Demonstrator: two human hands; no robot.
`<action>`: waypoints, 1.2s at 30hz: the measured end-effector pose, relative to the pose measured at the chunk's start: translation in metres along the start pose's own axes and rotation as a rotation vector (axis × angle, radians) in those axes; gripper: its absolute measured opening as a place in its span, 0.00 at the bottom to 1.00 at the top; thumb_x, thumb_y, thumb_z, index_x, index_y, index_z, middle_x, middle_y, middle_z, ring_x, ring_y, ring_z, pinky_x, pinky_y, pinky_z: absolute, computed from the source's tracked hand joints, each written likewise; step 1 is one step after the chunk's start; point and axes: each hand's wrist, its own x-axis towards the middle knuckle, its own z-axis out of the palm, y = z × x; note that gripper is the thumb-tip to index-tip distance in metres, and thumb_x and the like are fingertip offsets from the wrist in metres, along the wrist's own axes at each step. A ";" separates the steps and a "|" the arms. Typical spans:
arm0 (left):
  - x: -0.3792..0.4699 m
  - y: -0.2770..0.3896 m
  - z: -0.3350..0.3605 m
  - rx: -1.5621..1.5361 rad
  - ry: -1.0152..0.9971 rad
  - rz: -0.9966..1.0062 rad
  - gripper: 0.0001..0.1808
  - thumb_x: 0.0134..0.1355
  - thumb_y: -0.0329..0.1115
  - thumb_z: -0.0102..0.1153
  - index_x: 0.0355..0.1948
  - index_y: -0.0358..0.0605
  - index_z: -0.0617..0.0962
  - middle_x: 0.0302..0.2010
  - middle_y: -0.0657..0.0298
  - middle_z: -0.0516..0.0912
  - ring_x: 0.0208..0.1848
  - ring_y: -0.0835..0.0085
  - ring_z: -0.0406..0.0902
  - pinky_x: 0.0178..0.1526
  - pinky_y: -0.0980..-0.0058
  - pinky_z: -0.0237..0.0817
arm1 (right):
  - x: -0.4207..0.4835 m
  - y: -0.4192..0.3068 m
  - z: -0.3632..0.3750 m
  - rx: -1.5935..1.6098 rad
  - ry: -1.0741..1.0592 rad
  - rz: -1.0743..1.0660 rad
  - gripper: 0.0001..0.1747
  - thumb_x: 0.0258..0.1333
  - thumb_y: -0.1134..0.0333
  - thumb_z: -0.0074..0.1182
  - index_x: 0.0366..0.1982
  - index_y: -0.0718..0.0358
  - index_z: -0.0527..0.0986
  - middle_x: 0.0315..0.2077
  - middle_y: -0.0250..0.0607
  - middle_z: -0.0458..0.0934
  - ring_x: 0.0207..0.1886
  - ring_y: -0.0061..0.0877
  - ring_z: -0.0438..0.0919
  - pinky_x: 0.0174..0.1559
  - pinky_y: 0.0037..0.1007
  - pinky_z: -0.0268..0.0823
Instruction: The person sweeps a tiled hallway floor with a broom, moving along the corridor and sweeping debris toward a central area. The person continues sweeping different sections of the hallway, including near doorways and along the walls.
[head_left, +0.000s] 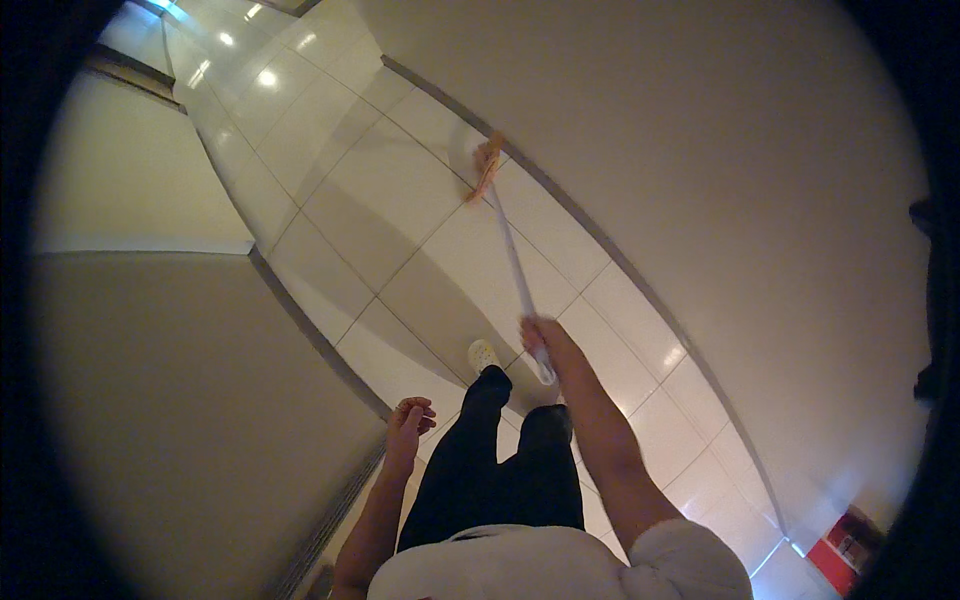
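My right hand (538, 335) grips the white handle (514, 251) of a floor mop near its upper end. The handle slants away from me over glossy cream floor tiles. Its orange-brown mop head (486, 166) lies on the floor, with one end at the dark baseboard of the right-hand wall. My left hand (413, 417) hangs beside my left thigh, fingers loosely curled and apart, with nothing visible in it.
Walls flank this narrow tiled corridor: a right wall (675, 150) and a left wall (165, 360), both edged by dark baseboards. My left foot wears a pale perforated clog (483, 355). A red object (838, 555) stands at lower right.
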 end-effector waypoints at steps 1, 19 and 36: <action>0.007 0.005 -0.005 0.003 -0.003 -0.069 0.08 0.60 0.35 0.46 0.36 0.45 0.74 0.29 0.65 0.76 0.30 0.79 0.73 0.36 0.79 0.66 | -0.037 -0.003 -0.003 -0.245 0.213 0.167 0.15 0.50 0.54 0.47 0.17 0.54 0.66 0.11 0.28 0.63 0.13 0.21 0.63 0.18 0.25 0.56; 0.034 0.041 0.029 -0.333 0.390 -0.179 0.08 0.59 0.35 0.46 0.36 0.45 0.73 0.28 0.66 0.75 0.28 0.78 0.72 0.35 0.80 0.65 | 0.101 -0.040 -0.042 -0.112 -0.168 0.067 0.11 0.43 0.77 0.52 0.32 0.61 0.69 0.28 0.34 0.73 0.32 0.25 0.73 0.34 0.27 0.69; -0.002 0.031 0.093 -0.751 0.333 -0.113 0.10 0.62 0.33 0.43 0.39 0.41 0.73 0.34 0.63 0.76 0.36 0.77 0.74 0.41 0.76 0.68 | 0.069 -0.162 0.153 -0.726 -0.124 0.137 0.08 0.48 0.68 0.47 0.25 0.60 0.60 0.15 0.35 0.65 0.12 0.25 0.65 0.18 0.31 0.66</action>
